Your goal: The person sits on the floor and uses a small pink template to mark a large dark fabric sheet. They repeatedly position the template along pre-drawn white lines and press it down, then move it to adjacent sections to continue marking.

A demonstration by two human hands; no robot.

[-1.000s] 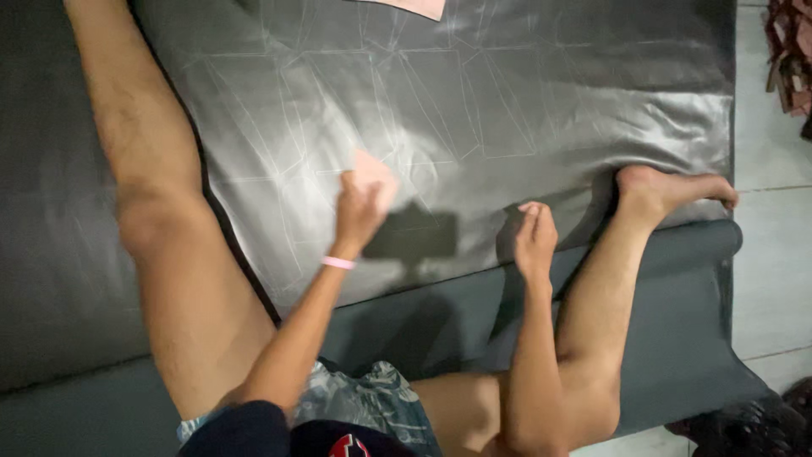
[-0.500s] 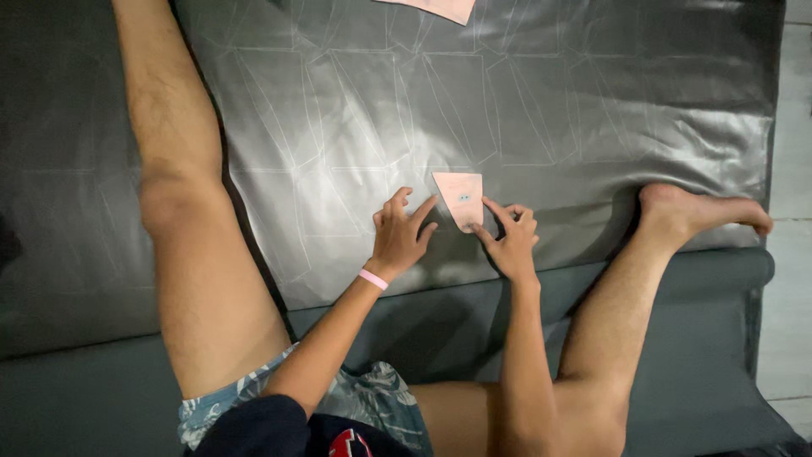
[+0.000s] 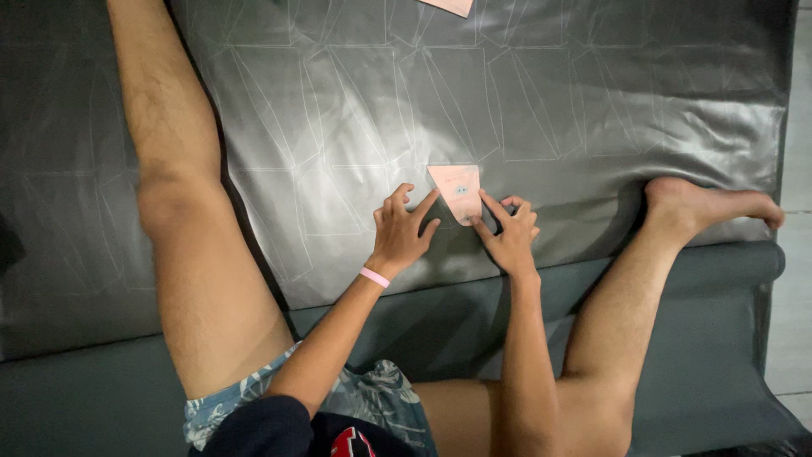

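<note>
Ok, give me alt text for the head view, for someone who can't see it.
Both hands pin a small pink paper template flat on a grey sheet marked with white traced outlines: left hand at its left edge, right hand at its lower right. The person sits with bare legs spread.

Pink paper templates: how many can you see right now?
2. One pink template lies on the grey sheet, pinned between the left hand and right hand. Another pink piece sits at the top edge, cut off. Others may lie outside the frame.
</note>
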